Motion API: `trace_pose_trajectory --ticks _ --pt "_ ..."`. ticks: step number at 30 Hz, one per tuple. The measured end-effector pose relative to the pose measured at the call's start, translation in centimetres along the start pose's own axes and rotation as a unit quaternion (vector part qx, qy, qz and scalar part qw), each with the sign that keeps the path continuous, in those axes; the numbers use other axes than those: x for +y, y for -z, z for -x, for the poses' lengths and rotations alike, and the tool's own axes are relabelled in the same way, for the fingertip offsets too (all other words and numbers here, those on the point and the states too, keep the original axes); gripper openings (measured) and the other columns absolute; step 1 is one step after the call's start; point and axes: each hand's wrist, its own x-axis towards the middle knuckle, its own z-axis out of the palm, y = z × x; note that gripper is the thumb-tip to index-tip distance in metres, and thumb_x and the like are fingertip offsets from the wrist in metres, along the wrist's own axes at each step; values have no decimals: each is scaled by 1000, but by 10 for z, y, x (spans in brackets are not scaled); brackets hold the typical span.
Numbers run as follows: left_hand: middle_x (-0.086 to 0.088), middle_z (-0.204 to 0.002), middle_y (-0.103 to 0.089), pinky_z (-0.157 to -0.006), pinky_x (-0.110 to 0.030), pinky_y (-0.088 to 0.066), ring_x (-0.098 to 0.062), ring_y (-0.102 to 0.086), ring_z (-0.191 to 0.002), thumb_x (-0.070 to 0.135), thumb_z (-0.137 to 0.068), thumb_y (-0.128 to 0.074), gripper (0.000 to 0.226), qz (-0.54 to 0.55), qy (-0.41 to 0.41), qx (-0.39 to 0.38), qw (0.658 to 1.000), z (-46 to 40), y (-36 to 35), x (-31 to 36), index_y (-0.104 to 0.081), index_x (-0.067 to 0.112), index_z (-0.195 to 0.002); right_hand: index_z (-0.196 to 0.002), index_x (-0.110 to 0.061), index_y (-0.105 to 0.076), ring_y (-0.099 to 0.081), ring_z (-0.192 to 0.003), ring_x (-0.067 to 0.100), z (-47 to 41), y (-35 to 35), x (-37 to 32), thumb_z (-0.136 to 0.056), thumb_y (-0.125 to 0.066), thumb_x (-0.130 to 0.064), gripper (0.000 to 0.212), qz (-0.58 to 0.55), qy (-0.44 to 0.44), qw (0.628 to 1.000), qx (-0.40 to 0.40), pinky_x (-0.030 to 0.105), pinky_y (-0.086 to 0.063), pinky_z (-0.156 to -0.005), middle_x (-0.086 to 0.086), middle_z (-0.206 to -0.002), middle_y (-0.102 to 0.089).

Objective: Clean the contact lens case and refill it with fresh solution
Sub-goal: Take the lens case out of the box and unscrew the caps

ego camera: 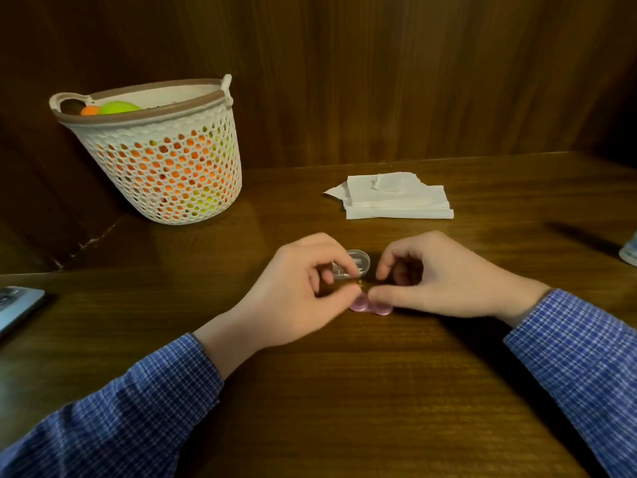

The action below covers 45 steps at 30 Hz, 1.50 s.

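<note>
A clear plastic contact lens case (pixel 356 265) lies on the wooden table between my two hands. My left hand (pixel 300 288) pinches its near left part with thumb and forefinger. Just in front of it lie two pink round caps (pixel 370 308), side by side on the table. My right hand (pixel 437 274) curls beside the case, its thumb tip resting at the pink caps; whether its fingers touch the case is hidden. A pale bottle (pixel 630 251) shows only partly at the right edge.
A stack of white tissues (pixel 396 201) lies behind the hands. A white mesh basket (pixel 162 150) with orange and green balls stands at the back left. A grey device (pixel 17 305) lies at the left edge. Wooden panels wall the back.
</note>
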Motion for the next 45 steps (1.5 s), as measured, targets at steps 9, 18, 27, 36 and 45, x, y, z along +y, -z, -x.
trace_pose_trajectory --ticks 9,18,27,36,45 --pt "11 -96 -71 -66 -24 -55 -15 -66 -84 22 -88 -79 11 -34 -14 -82 996 2 -8 -1 -78 25 -98 -84 -34 -74 -66 -70 5 4 -8 0 -73 -75 -62 30 26 11 999 -32 20 -54 -58 -13 -77 -72" --pt "16 -99 -76 -78 -19 -59 3 -69 -98 23 -85 -83 10 -12 5 -66 998 2 -7 -1 -83 25 -95 -85 -31 -74 -64 -72 -1 2 -18 -2 -78 -78 -54 24 40 29 999 -13 10 -48 -57 -12 -72 -69" --pt "14 -100 -77 -78 -18 -58 -1 -70 -97 21 -85 -83 10 -13 -4 -66 998 2 -7 -2 -84 22 -94 -85 -29 -70 -66 -68 6 -5 -12 2 -81 -75 -52 25 34 60 996 -63 17 -50 -55 -10 -75 -71" --pt "14 -100 -77 -80 -20 -59 -3 -71 -97 19 -85 -83 11 -4 6 -63 998 3 -7 -1 -84 22 -95 -88 -26 -71 -67 -72 11 -13 -6 6 -85 -79 -41 17 3 71 991 -117 19 -52 -60 -7 -81 -73" --pt "15 -99 -76 -79 -21 -59 -2 -70 -98 19 -84 -83 12 7 19 -64 998 3 -8 -2 -83 22 -96 -98 -32 -74 -62 -80 5 -1 -7 7 -87 -72 -50 21 53 82 993 -68 14 -49 -62 -12 -89 -69"
